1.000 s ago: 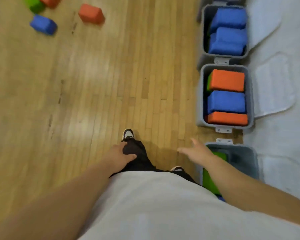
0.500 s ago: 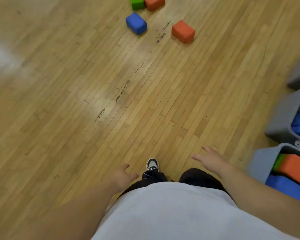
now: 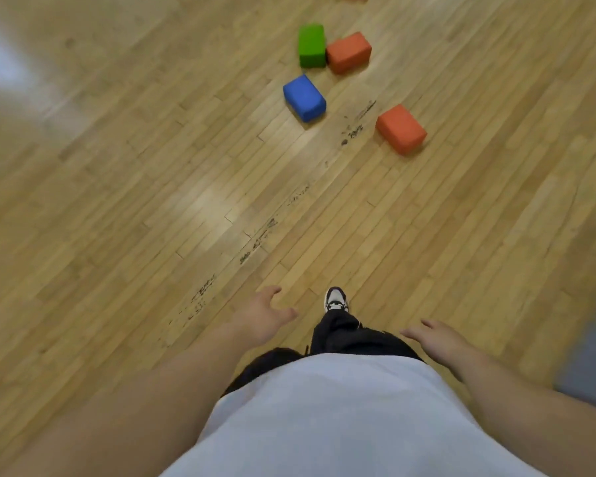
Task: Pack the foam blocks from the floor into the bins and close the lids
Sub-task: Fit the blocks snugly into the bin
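Foam, soft-cornered and brick-shaped: a green block and the far orange block lie side by side on the wooden floor. A blue block lies just nearer and the near orange block sits apart to the right, all well ahead of the person. The left hand and right hand hang with fingers loosely spread, holding nothing. A blurred grey bin shows at the right edge.
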Available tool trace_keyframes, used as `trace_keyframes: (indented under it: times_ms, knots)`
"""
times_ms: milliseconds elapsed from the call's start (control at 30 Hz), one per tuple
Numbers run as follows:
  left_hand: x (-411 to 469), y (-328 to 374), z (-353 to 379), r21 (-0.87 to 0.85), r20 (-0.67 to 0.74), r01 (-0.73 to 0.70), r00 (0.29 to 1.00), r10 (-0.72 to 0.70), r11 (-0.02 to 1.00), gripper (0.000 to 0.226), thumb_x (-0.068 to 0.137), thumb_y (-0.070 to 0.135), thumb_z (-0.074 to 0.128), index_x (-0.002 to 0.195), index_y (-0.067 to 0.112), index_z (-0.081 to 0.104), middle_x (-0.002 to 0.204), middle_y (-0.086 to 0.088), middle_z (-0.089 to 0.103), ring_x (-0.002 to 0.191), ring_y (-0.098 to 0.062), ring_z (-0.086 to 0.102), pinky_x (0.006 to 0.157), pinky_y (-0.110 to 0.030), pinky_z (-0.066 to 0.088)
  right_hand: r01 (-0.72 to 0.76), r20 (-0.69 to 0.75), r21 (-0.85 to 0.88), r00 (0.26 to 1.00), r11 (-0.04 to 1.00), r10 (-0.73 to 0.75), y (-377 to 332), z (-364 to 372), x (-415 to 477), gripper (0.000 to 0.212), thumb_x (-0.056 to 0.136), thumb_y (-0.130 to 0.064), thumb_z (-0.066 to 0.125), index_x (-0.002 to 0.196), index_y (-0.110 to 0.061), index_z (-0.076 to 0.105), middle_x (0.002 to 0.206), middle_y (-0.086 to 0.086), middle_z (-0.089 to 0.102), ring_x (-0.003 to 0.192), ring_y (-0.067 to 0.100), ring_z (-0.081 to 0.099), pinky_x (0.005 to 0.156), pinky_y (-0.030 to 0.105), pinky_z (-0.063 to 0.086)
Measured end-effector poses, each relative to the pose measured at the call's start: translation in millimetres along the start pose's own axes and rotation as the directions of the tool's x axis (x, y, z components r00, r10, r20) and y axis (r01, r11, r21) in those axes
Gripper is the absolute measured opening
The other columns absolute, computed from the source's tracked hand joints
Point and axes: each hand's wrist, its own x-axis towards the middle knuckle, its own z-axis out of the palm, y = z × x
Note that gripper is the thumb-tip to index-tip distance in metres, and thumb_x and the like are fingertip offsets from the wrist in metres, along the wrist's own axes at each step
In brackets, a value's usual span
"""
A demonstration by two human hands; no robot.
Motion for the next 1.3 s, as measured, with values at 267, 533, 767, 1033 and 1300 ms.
trace_keyframes:
  times_ms: [267,533,767,1033,1300]
  knots:
    - [66,4,-132,-0.269,-0.097,0.200,0.968,-0.233,0.942,0.067,0.094,0.047,0.068,0.151,0.024,0.043,0.124,0.006,0.059,0.116,-0.017,0.054,0.098,-0.031,0.040,0.250,0.070,-0.123,0.967,0.960,-0.243,-298,-47,72,0.080,0.091,-0.051,0.068,0.158,-0.023,0.032,0.162,0.007,0.033,0.144,0.032,0.036,0.111,0.045,0.036]
    - [205,38,-288,-0.299,-0.080,0.301,0.938,-0.338,0.905,0.073,0.094,0.048,0.066,0.156,0.023,0.036,0.156,-0.011,0.041,0.134,-0.028,0.048,0.094,-0.030,0.036,0.332,0.107,-0.159,0.942,0.930,-0.318,-545,-50,154,0.081,0.090,-0.052,0.068,0.157,-0.027,0.031,0.160,0.006,0.036,0.141,0.031,0.040,0.109,0.046,0.039]
    - [335,173,-453,-0.103,-0.022,0.195,0.980,-0.198,0.975,0.078,0.092,0.051,0.066,0.157,0.024,0.033,0.157,-0.009,0.040,0.136,-0.028,0.047,0.103,-0.034,0.039,0.198,0.053,-0.105,0.980,0.975,-0.193,-667,-99,191,0.088,0.083,-0.053,0.073,0.157,-0.027,0.033,0.158,0.007,0.039,0.139,0.031,0.043,0.110,0.045,0.040]
    - [493,378,-576,0.000,-0.011,-0.100,0.995,0.100,0.995,0.078,0.092,0.051,0.066,0.157,0.026,0.033,0.158,-0.004,0.040,0.137,-0.026,0.047,0.104,-0.036,0.042,0.054,-0.009,-0.025,0.999,0.998,-0.054,-768,-174,272,0.084,0.086,-0.047,0.073,0.156,-0.020,0.036,0.158,0.009,0.041,0.140,0.031,0.042,0.108,0.042,0.037]
    - [594,463,-698,-0.020,-0.027,0.011,1.000,-0.011,1.000,0.078,0.087,0.054,0.070,0.154,0.031,0.036,0.149,-0.002,0.049,0.122,-0.024,0.058,0.100,-0.037,0.047,0.057,0.036,-0.053,0.998,0.997,-0.056,-962,-255,349,0.082,0.089,-0.043,0.073,0.157,-0.019,0.034,0.152,0.012,0.045,0.128,0.029,0.050,0.097,0.037,0.040]
